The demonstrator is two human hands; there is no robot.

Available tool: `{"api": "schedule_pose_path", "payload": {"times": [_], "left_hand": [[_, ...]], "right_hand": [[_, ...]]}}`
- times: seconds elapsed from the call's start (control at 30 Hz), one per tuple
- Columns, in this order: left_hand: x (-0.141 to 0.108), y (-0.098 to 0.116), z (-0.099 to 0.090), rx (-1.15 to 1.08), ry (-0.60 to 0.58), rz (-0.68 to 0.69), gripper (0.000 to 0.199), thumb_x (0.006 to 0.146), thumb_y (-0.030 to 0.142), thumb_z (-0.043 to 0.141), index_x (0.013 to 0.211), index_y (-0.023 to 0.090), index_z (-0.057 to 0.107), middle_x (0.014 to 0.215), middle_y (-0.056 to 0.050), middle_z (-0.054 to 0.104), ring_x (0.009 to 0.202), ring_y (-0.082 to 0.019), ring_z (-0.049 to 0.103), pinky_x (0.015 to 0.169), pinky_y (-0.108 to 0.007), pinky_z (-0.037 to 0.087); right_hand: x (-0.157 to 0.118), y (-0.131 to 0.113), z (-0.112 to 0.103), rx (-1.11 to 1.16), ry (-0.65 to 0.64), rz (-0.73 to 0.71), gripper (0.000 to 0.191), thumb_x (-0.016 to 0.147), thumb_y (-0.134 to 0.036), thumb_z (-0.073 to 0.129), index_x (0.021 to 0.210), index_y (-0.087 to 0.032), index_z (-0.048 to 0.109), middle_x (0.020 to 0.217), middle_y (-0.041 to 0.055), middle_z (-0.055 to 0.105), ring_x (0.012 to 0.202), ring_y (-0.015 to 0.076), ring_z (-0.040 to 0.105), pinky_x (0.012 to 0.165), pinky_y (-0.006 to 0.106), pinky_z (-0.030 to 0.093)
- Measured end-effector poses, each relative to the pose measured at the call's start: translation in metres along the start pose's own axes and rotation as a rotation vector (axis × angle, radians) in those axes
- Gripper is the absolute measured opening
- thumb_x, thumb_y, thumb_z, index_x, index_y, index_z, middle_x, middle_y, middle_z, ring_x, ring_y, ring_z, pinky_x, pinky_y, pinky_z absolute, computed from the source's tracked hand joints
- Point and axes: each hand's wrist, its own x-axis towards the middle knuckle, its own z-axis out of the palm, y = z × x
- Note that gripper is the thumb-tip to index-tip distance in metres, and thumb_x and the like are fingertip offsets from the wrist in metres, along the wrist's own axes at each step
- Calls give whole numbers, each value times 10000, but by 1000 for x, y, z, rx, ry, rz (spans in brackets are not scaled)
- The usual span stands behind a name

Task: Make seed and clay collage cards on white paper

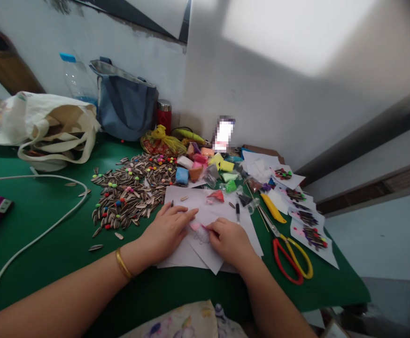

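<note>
Left hand (pixel 167 231): fingers slightly spread, over paper (pixel 212 257).
Right hand (pixel 230 238): fingertips pinched together; contents unclear.
Pink piece (pixel 195 226): on paper, between hands; probably soft, light; grip edges gently.

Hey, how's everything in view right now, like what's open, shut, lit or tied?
Left hand, spread palm-down on overlapping paper sheets
Right hand, fingers curled at the paper sheets
Black pen, lying flat
Sunflower seeds, loose in a heap
Scissors, lying flat, handles apart
Phone, propped up, screen lit
Red flask, upright, lid on
Bottle, upright, blue cap on
Yellow plastic bag, tied
Blue tote, upright
White bag, slumped, mouth open
</note>
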Motion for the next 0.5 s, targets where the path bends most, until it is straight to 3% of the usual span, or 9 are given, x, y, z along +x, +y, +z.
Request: {"api": "schedule_pose_path", "payload": {"times": [0.13, 0.3, 0.5], "left_hand": [[0, 3, -3, -27, -32, 7, 735, 851, 304, 669, 1493, 235, 319, 1382, -95, 586, 1318, -273, 462, 1177, -569, 170], [1, 1, -1, -72, -31, -6, 822, 806, 305, 725, 1497, 252, 283, 1346, -64, 616, 1333, -261, 449, 1182, -542, 181], [1, -1, 2, -101, -9, -14, 854, 780, 320, 746, 1493, 242, 284, 1326, -72, 626, 1321, -267, 469, 1179, -525, 207]], "right_hand": [[3, 4, -8, -25, 30, -61, 210, 900, -154, 567, 991, -238, 736, 948, 37, 696, 890, 184, 616, 769, 290, 392], [18, 6, -16, -147, 105, -212, 234, 897, -110, 588, 962, -284, 731, 945, 21, 705, 916, 198, 570, 872, 381, 288], [40, 9, 6, -229, 205, -368, 110, 947, -251, 612, 897, -277, 707, 910, 0, 686, 919, 178, 531, 974, 419, 211]]}}
